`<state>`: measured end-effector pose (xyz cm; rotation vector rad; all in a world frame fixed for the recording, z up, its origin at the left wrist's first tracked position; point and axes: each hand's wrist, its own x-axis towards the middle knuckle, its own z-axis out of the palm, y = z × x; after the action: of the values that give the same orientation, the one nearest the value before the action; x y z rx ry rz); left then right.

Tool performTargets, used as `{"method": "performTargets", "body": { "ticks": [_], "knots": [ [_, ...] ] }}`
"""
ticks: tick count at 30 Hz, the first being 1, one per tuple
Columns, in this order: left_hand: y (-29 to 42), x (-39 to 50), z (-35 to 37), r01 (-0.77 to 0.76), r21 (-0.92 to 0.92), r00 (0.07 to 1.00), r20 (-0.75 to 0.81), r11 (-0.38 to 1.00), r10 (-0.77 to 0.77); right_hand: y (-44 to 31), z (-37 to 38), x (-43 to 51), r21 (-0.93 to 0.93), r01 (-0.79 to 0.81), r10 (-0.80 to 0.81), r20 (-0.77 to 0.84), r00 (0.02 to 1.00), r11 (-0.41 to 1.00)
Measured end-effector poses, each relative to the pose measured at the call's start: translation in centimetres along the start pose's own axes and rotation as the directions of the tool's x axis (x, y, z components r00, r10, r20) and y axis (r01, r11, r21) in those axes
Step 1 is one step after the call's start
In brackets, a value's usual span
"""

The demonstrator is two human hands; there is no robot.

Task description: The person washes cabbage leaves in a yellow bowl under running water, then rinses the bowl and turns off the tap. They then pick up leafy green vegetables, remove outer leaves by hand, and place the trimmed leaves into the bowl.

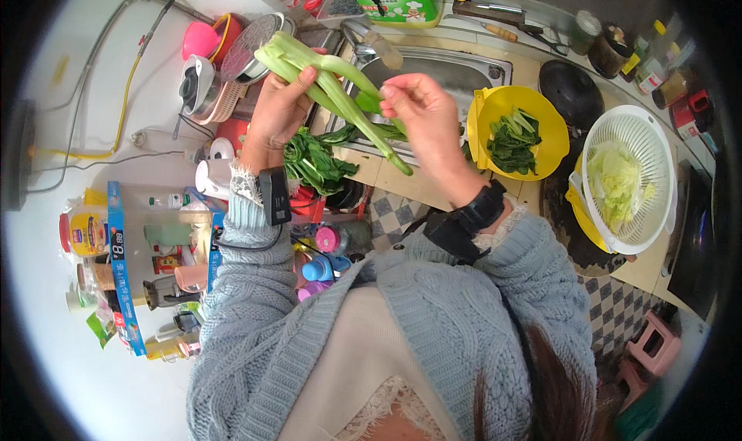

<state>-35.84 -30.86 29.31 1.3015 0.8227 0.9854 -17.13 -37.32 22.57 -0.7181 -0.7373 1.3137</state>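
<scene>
My left hand [284, 107] grips a bunch of pale green leafy-vegetable stalks [336, 90] near its thick base, above the near left edge of the steel sink [446, 64]. The stalks slant down to the right. At their right side, my right hand [423, 113] has thumb and forefinger pinched together at a stalk with a bit of green leaf; the exact grip is partly hidden by the fingers. Dark leafy greens [316, 160] lie below my left hand. Cut greens [515, 140] rest in a yellow basin [550, 154] right of the sink.
A white colander [661, 145] with pale lettuce-like leaves [617, 183] stands at the right, near a black pan [571, 93]. The faucet [371, 41] reaches over the sink. A knife [493, 29] and scissors [548, 40] lie on the back ledge. Bowls and strainers [252, 49] crowd the left.
</scene>
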Motion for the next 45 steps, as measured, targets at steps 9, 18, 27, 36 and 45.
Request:
{"method": "performTargets", "body": {
  "ticks": [9, 18, 27, 36, 45],
  "knots": [
    [-1.5, -4.7, -2.9, -0.043, -0.049, 0.963, -0.267, 0.998, 0.029, -1.8, -12.5, 0.9, -0.375, 0.249, -0.317, -0.132, 0.939, 0.893],
    [-0.1, -8.6, -7.4, -0.047, -0.311, 0.850, -0.512, 0.949, -0.125, 1.2, -16.0, -1.0, -0.873, 0.098, 0.004, 0.114, 0.993, 0.477],
    [-2.4, -7.8, -10.0, 0.040, -0.635, 0.821, -0.419, 0.771, -0.387, 5.5, -1.5, -4.9, -0.483, -0.188, 0.501, 0.675, 0.541, 0.855],
    [-21.7, -8.0, -6.8, 0.423, -0.797, 0.738, 0.027, 0.431, -0.674, 8.9, -10.3, -14.1, -0.911, 0.080, 0.274, 0.204, 0.940, 0.404],
    [-35.8, -4.2, 12.5, 0.778, -0.203, 0.615, 0.051, 0.595, -0.786, 5.0, -24.1, -20.5, -0.917, -0.299, -0.146, -0.269, 0.952, -0.263]
  ]
}}
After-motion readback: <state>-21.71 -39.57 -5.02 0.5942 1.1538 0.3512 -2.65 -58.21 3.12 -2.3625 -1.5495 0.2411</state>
